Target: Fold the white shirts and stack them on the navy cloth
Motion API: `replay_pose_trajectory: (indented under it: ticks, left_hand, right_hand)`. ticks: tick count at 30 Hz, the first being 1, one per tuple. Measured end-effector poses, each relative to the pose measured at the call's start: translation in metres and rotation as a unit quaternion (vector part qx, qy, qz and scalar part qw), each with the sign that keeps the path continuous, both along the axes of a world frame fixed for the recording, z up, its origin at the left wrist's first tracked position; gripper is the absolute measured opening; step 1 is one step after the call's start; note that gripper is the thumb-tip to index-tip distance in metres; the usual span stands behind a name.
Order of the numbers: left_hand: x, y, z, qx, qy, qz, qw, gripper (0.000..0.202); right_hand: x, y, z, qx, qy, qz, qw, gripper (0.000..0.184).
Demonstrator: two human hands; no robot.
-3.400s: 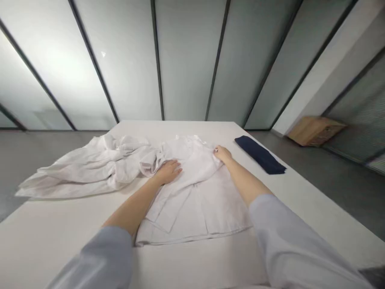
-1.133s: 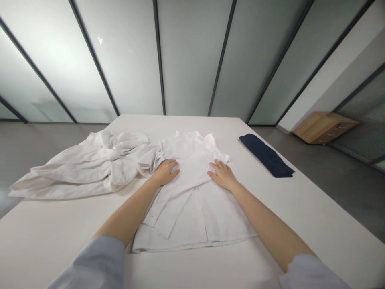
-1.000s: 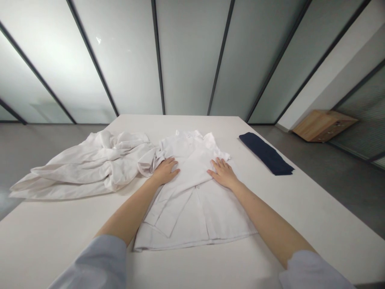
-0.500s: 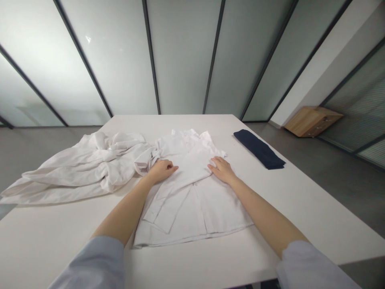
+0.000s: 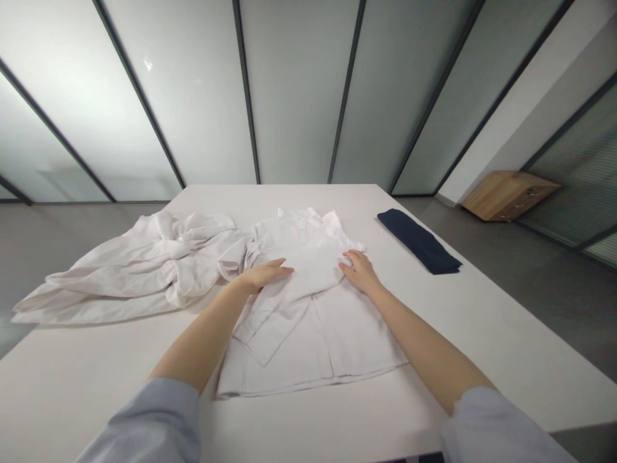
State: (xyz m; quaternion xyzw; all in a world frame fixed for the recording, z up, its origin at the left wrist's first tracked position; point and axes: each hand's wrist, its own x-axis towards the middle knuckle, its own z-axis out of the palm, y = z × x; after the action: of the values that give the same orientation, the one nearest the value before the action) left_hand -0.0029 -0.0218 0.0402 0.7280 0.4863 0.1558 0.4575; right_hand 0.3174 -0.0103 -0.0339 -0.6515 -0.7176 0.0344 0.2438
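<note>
A white shirt (image 5: pixel 313 334) lies spread on the table in front of me, its collar end away from me and its hem toward me. One sleeve is laid slantwise over its body. My left hand (image 5: pixel 266 274) is over the shirt's left side, fingers stretched out and apart from the thumb. On the right side of the shirt rests my right hand (image 5: pixel 359 270), its fingers spread over the fabric near the sleeve's fold. Neither hand visibly grips the cloth.
To the left a crumpled heap of white cloth (image 5: pixel 144 270) touches the shirt and hangs past the table's left edge. A folded dark navy cloth (image 5: pixel 418 241) lies near the right edge of the white table (image 5: pixel 482 334). A wooden cabinet (image 5: pixel 506 195) stands on the floor beyond.
My left hand has opened, its fingers now extended to the right over the shirt. My right hand stays almost in place. The whole view has shifted slightly.
</note>
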Motion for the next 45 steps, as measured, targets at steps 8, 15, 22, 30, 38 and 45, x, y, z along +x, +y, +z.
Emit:
replay_pose_trajectory:
  ticks: [8,15,22,30,38,45]
  left_hand:
    - [0.002,-0.022,0.01,-0.266,-0.109,-0.197,0.937,0.04]
    - [0.012,-0.03,0.003,-0.307,-0.203,-0.192,0.91,0.053]
    - [-0.011,-0.008,0.0,-0.271,-0.093,-0.147,0.947,0.049]
    - [-0.012,-0.019,0.026,-0.219,-0.21,-0.229,0.925,0.082]
    - [-0.042,0.003,0.014,0.029,0.223,-0.063,0.972,0.065]
    - [-0.037,0.008,0.011,0.086,0.234,-0.021,0.968,0.058]
  right_hand:
    - [0.009,0.009,-0.005,0.047,0.074,-0.085,0.993,0.043]
    - [0.012,0.013,-0.011,0.082,0.146,-0.088,0.982,0.044]
    - [0.018,0.023,-0.022,0.144,0.195,-0.045,0.969,0.038]
    - [0.017,0.022,-0.029,0.106,0.174,-0.059,0.977,0.045]
    - [0.016,0.021,-0.028,0.117,0.139,-0.056,0.982,0.042]
    - [0.006,0.001,0.004,0.171,0.08,0.067,0.98,0.022]
